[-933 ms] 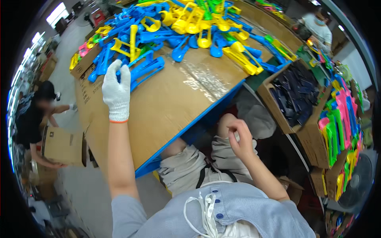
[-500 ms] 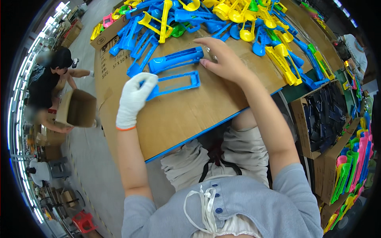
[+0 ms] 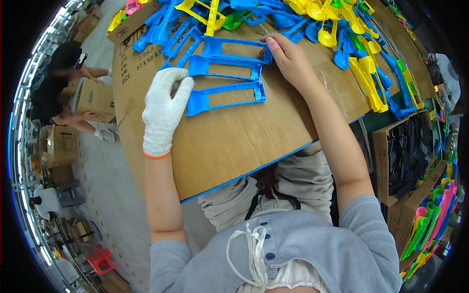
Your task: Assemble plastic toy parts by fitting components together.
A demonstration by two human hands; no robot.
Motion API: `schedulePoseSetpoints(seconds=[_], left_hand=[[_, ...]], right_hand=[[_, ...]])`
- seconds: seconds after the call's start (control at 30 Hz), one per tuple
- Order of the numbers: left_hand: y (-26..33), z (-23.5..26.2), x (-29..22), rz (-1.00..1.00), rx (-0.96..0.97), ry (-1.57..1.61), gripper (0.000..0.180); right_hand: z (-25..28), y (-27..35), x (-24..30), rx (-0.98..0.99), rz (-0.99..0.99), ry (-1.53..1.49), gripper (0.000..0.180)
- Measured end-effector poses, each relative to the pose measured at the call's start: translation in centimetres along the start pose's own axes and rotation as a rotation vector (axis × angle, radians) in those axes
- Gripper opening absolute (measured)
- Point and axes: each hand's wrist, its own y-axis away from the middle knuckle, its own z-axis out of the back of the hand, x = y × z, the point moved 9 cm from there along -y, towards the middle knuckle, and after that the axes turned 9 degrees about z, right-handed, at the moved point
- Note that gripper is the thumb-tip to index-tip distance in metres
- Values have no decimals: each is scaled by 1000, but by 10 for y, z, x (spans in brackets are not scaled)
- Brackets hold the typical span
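Observation:
Three blue plastic frames, long and open in the middle, lie one behind another on the cardboard-covered table. My bare right hand [image 3: 289, 58] has its fingers closed on the right end of the far frame [image 3: 244, 41]. The middle frame [image 3: 227, 59] lies just in front of it. Nearest me is the third frame [image 3: 225, 90], lying apart from the other two. My left hand [image 3: 163, 110], in a white knit glove, is beside the left ends of the middle and near frames. Its thumb and fingers are spread, with a gap between them.
A heap of blue, yellow and green plastic scoops and frames [image 3: 273, 17] covers the table's far side. At right stand a carton of dark flat parts [image 3: 410, 151] and bundles of colourful pieces [image 3: 432, 215]. Leftward, a person [image 3: 58, 93] handles a carton [image 3: 95, 100].
Two blue frames that lay close together are now apart, the far one shifted away from me. My left hand has let go of the near frame. My right hand has moved farther away.

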Motion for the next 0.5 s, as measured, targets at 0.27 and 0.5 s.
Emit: schedulePoseSetpoints(seconds=[0.27,0.5], left_hand=[[3,0,1,-50,-22,100,20],[7,-10,-6,22,132,-11,17]], right_hand=[[25,14,-19,-216,-125,-122,26],[7,14,7,34,-91,71,18]])
